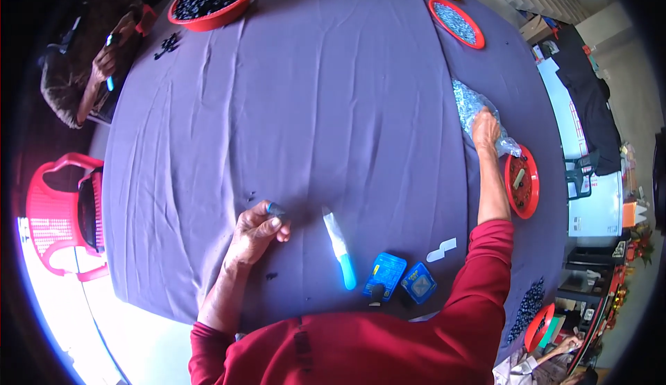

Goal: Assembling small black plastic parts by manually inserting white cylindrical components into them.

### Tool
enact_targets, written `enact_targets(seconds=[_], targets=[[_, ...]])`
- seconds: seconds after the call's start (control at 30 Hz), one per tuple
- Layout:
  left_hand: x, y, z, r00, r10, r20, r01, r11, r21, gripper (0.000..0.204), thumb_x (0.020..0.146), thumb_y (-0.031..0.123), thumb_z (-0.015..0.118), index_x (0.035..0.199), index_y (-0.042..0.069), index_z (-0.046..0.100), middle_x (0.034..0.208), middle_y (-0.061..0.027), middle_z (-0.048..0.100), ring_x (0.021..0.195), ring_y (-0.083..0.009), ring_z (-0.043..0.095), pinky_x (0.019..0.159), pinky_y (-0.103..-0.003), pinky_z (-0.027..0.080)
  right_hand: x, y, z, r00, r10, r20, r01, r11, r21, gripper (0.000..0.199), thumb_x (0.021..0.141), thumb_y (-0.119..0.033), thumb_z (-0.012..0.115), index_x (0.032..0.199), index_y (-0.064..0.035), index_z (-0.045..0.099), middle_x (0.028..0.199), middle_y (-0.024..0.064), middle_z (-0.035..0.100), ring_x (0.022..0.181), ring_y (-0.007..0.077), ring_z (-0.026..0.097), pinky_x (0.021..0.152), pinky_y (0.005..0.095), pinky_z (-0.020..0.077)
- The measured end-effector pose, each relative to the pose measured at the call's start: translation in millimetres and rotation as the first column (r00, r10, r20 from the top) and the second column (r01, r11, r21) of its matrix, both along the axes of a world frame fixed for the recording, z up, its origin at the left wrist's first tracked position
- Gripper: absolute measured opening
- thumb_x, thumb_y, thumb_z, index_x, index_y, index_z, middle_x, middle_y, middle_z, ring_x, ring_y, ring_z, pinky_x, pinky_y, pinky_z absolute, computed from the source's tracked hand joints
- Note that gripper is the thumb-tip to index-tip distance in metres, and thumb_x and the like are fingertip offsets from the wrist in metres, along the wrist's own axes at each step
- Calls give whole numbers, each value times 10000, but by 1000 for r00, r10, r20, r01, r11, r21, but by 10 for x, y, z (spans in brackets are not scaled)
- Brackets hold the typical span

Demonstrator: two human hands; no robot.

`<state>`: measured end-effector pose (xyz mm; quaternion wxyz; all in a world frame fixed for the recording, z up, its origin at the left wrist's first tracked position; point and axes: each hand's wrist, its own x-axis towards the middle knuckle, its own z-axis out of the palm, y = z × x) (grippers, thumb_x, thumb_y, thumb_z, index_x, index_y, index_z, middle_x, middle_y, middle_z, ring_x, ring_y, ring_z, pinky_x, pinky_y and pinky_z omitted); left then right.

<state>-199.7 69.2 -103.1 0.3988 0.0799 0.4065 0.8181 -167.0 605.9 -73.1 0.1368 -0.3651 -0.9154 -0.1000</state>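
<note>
My right hand (485, 131) reaches far out to the right, its fingers closed on a clear plastic bag (467, 102) full of small silvery pieces. The bag's near end lies by a red plate (522, 182) holding a pale stick-like piece and a few dark bits. My left hand (254, 232) is closed in a pinch over the cloth, with something blue and dark at its fingertips, too small to make out. Between my arms lies a light-blue-handled tool (347, 271) with a whitish, pointed, blade-like end.
Two blue packets (386, 275) and white paper pieces (441, 250) lie near me on the purple cloth (326, 107). A red basin (211, 3) of black pieces and a red dish (456, 23) of silvery pieces stand farther off. Another person's hand (105, 59) shows at far left, above a pink chair (59, 215).
</note>
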Motion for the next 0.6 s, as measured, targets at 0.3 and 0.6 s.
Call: enact_targets(seconds=[0.3, 0.6], targets=[[44, 3, -23, 996, 23, -81, -28, 998, -61, 152, 819, 162, 614, 875, 41, 541, 710, -68, 566, 621, -147, 535, 603, -279, 439, 152, 162, -97, 979, 122, -165, -134, 989, -64, 226, 829, -207, 534, 868, 13, 569, 829, 218, 613, 823, 388, 589, 719, 457, 462], [52, 9, 9, 998, 20, -59, -23, 999, -47, 112, 840, 146, 590, 841, 44, 546, 718, -49, 577, 627, -120, 527, 617, -250, 436, 129, -21, 66, 991, -97, -92, 89, 993, -80, 249, 840, -245, 523, 938, -20, 566, 871, 208, 617, 834, 391, 590, 710, 476, 465]])
